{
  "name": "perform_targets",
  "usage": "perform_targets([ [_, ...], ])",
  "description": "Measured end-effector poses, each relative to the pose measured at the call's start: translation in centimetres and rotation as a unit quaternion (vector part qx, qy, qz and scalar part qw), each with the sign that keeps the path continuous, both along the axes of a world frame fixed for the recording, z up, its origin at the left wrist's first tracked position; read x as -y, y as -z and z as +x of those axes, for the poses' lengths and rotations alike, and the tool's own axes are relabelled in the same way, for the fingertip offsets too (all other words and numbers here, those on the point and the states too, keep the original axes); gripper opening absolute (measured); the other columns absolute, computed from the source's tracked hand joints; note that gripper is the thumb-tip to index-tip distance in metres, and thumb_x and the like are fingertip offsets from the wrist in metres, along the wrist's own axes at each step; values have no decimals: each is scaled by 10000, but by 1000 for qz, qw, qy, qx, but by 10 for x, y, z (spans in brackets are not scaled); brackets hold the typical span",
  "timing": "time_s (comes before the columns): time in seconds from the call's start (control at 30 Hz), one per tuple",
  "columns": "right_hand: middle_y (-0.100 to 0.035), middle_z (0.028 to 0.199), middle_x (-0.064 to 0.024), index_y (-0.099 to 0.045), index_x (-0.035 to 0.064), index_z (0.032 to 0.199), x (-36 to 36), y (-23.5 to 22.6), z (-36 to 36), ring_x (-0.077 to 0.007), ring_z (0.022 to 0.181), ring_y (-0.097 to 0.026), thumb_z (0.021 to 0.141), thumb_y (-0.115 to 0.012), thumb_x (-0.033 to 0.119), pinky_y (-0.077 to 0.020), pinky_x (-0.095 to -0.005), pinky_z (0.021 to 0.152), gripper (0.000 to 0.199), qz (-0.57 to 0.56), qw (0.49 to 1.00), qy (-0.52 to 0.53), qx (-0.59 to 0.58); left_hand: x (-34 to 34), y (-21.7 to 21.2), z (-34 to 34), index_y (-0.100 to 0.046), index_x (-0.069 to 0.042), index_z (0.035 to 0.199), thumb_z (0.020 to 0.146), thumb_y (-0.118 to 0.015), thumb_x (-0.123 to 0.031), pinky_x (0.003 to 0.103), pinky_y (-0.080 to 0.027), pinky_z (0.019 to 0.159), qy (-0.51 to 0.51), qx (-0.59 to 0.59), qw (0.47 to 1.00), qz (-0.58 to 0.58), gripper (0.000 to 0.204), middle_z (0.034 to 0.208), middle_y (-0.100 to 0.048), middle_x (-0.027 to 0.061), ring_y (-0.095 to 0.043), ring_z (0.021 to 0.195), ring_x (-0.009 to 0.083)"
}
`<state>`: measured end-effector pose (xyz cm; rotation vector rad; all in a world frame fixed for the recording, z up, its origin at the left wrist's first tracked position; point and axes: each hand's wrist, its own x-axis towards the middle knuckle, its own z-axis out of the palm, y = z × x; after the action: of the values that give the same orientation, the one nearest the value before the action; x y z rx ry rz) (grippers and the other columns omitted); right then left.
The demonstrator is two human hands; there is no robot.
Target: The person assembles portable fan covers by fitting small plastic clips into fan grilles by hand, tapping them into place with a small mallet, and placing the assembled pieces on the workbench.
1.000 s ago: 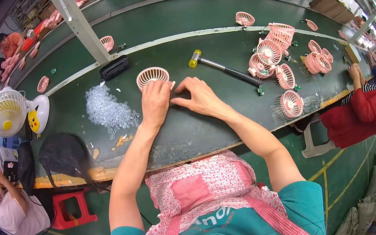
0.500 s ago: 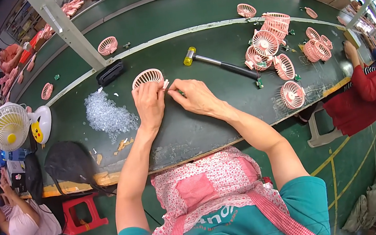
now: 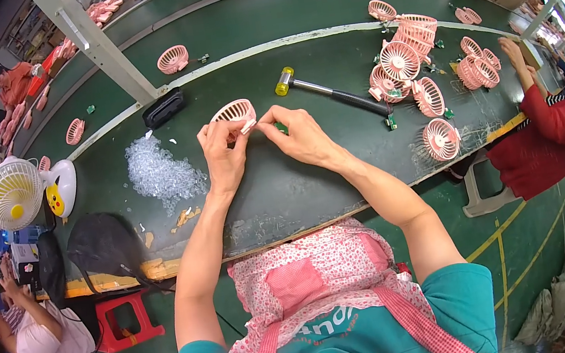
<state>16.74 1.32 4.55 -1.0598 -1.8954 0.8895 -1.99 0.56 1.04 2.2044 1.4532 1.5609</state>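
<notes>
I see my left hand [image 3: 223, 157] raised over the dark green surface [image 3: 284, 190], its grip closed around the lower edge of a pink round fan grille [image 3: 233, 112], fingers curled behind it and thumb in front. The grille is held off the surface, tilted with its ribbed face toward the far side, just in front of me and slightly to my left of centre. My right hand [image 3: 302, 136] sits right beside it, its grip pinched shut: thumb and forefinger meet at the grille's right edge on a small pale piece [image 3: 249, 125] too tiny for me to make out. The two hands nearly touch at the fingertips.

To my left of the hands lies a heap of small clear plastic bits [image 3: 161, 173] on the surface. Beyond the hands a mallet [image 3: 332, 91] with a yellow head and black handle lies at an angle, and a flat black case [image 3: 164, 108] rests near the pale strip that edges the surface. Farther to my right is a cluster of pink grilles [image 3: 403, 69], with one more [image 3: 442, 139] lying apart, nearer the edge. A person in a red top [image 3: 543, 132] sits at that end, arm stretched onto the surface. Off to my far left stands a white desk fan [image 3: 14, 193].
</notes>
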Motion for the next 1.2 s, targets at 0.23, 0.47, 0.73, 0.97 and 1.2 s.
perform_targets([
  [0.23,-726,951,-94,-688,22,1148,-4,-3,12,-133,885,-662,968,-626,135,-515,-301,797,221,-43,996,-64,-41,2,1,-2,-681,-68,875,792,-796,-33,317,-437,788,67,65,995,-38,145,804,-627,24,-558,790,187],
  [0.47,-715,967,-61,-724,38,1071,-4,-6,14,-168,973,-640,931,-669,95,-485,-319,914,161,15,987,-116,-106,8,-9,-1,-685,-61,886,799,-790,-24,286,-464,726,104,67,992,-37,142,816,-640,31,-569,797,158],
  [0.73,-684,886,-105,-697,-10,954,-12,2,12,-205,859,-636,904,-711,138,-487,-328,826,157,27,994,14,-107,2,-14,-3,-638,-25,1086,935,-693,-95,261,-505,807,188,339,875,-292,175,986,-693,30,-614,900,94],
  [0.97,-652,987,-151,-698,0,980,-34,40,27,-335,962,-589,859,-722,138,-457,-429,885,185,161,973,59,153,13,-3,12,-667,-34,962,824,-754,-152,410,-477,873,73,-180,980,35,202,1026,-659,88,-603,1022,293],
  [1.2,-593,1147,-134,-634,48,1161,-45,39,86,-331,1098,-547,847,-710,135,-452,-437,895,335,274,898,178,294,27,-11,18,-665,-18,1006,825,-746,-148,394,-494,871,52,-206,977,32,237,1052,-656,82,-609,1017,277],
])
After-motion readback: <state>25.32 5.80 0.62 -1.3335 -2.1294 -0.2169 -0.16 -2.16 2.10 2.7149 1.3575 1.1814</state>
